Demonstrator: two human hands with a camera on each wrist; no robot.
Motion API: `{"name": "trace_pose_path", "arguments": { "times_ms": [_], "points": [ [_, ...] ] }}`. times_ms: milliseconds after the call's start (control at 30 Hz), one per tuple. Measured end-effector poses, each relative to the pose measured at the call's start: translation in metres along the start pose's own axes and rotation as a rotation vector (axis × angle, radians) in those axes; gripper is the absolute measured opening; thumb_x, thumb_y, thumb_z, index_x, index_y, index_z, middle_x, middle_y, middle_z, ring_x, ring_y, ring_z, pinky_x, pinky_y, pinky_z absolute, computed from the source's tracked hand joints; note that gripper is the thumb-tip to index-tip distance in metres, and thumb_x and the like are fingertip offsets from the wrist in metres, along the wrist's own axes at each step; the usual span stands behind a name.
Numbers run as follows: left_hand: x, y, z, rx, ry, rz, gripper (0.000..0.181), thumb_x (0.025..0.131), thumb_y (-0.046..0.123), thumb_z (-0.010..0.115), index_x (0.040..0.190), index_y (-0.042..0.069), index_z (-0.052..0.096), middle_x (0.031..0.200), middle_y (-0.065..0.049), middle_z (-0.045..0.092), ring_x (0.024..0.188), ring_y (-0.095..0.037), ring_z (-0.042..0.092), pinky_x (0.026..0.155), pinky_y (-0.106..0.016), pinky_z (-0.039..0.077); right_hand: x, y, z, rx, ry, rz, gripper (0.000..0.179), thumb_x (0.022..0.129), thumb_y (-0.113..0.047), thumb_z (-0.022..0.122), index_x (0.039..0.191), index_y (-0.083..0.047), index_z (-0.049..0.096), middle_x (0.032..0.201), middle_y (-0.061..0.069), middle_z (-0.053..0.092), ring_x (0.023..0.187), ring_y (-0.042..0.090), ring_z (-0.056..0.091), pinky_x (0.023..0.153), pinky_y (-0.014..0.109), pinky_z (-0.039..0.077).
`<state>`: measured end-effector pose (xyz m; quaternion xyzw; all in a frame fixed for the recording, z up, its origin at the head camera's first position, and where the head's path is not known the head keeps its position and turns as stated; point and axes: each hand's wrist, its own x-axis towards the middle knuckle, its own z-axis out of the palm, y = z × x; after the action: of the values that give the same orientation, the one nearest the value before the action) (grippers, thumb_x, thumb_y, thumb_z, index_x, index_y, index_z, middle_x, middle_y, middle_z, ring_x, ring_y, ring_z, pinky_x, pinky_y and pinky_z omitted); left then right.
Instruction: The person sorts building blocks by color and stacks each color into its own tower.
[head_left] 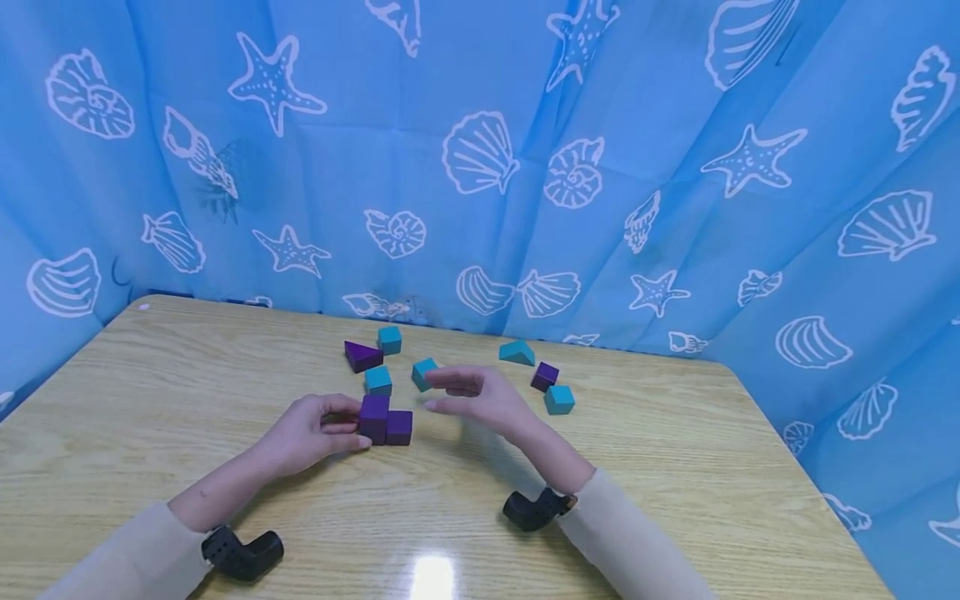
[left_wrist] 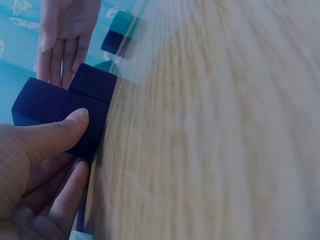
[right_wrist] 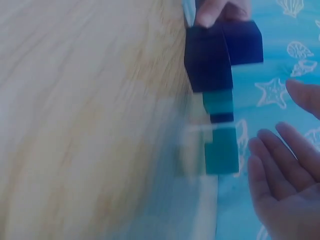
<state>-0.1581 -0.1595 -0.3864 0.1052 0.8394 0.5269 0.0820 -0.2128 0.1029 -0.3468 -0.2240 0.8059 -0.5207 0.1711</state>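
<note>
Two purple cubes sit side by side on the wooden table, and another purple cube (head_left: 374, 408) is stacked on the left one. My left hand (head_left: 318, 433) pinches the lower left cube (left_wrist: 85, 127), its thumb across the near face and its fingers on the far side. The lower right cube (head_left: 400, 427) stands flush beside it. My right hand (head_left: 483, 402) hovers to the right of the stack, fingers extended and holding nothing. Close to its fingertips in the head view is a teal cube (head_left: 422, 374).
Behind the stack lie a purple triangular block (head_left: 363, 357) and two teal cubes, one nearer (head_left: 378, 382) and one farther (head_left: 390, 340). Toward the right are a teal triangular block (head_left: 517, 352), a purple cube (head_left: 545, 377) and a teal cube (head_left: 559, 400). A blue shell-print curtain (head_left: 420, 167) hangs behind the table (head_left: 675, 467).
</note>
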Motion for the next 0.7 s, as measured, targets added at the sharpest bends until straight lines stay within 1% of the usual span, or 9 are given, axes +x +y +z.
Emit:
{"name": "trace_pose_path", "arguments": {
  "times_ms": [133, 200, 367, 533, 633, 700],
  "points": [
    [0.0, 0.0, 0.0, 0.004, 0.001, -0.003, 0.043, 0.083, 0.013, 0.075, 0.119, -0.006, 0.061, 0.119, -0.023, 0.062, 0.107, -0.031, 0.065, 0.088, -0.029, 0.058, -0.004, 0.005, -0.01, 0.029, 0.062, -0.014, 0.044, 0.087, -0.018, 0.07, 0.128, -0.004, 0.06, 0.129, 0.014, 0.061, 0.122, 0.028, 0.056, 0.104, 0.035, 0.049],
    [0.0, -0.001, 0.0, 0.002, -0.003, -0.006, 0.044, 0.083, 0.013, 0.075, 0.12, -0.007, 0.061, 0.12, -0.023, 0.062, 0.107, -0.031, 0.065, 0.088, -0.029, 0.058, -0.007, 0.007, -0.014, 0.027, 0.09, -0.013, 0.044, 0.088, -0.017, 0.07, 0.128, -0.003, 0.059, 0.129, 0.016, 0.061, 0.12, 0.03, 0.057, 0.102, 0.035, 0.05],
    [0.001, -0.001, 0.0, -0.008, -0.01, -0.008, 0.046, 0.083, 0.012, 0.075, 0.121, -0.008, 0.06, 0.121, -0.025, 0.06, 0.108, -0.032, 0.064, 0.088, -0.028, 0.057, -0.012, 0.011, -0.024, 0.005, 0.177, 0.007, 0.041, 0.088, -0.015, 0.07, 0.125, -0.003, 0.061, 0.127, 0.015, 0.062, 0.117, 0.03, 0.059, 0.096, 0.035, 0.054],
    [0.001, 0.0, -0.001, 0.001, -0.009, -0.018, 0.048, 0.083, 0.013, 0.075, 0.122, -0.009, 0.058, 0.122, -0.026, 0.059, 0.108, -0.032, 0.064, 0.088, -0.029, 0.057, -0.014, 0.017, -0.031, -0.032, 0.318, 0.009, 0.036, 0.087, -0.014, 0.071, 0.12, -0.002, 0.064, 0.121, 0.019, 0.064, 0.108, 0.028, 0.063, 0.091, 0.031, 0.056],
    [0.0, 0.001, -0.001, 0.008, -0.007, -0.022, 0.049, 0.083, 0.013, 0.075, 0.123, -0.009, 0.058, 0.123, -0.026, 0.059, 0.109, -0.032, 0.064, 0.089, -0.029, 0.057, -0.015, 0.02, -0.036, -0.045, 0.403, -0.005, 0.034, 0.086, -0.01, 0.071, 0.118, 0.0, 0.064, 0.118, 0.02, 0.065, 0.107, 0.028, 0.063, 0.091, 0.031, 0.056],
    [-0.001, 0.001, 0.0, 0.01, -0.007, -0.022, 0.049, 0.083, 0.013, 0.075, 0.123, -0.008, 0.058, 0.123, -0.026, 0.059, 0.109, -0.032, 0.064, 0.089, -0.029, 0.057, -0.016, 0.022, -0.039, -0.034, 0.448, -0.007, 0.034, 0.085, -0.008, 0.07, 0.118, 0.002, 0.064, 0.117, 0.021, 0.065, 0.109, 0.028, 0.062, 0.093, 0.032, 0.055]
  ]
}}
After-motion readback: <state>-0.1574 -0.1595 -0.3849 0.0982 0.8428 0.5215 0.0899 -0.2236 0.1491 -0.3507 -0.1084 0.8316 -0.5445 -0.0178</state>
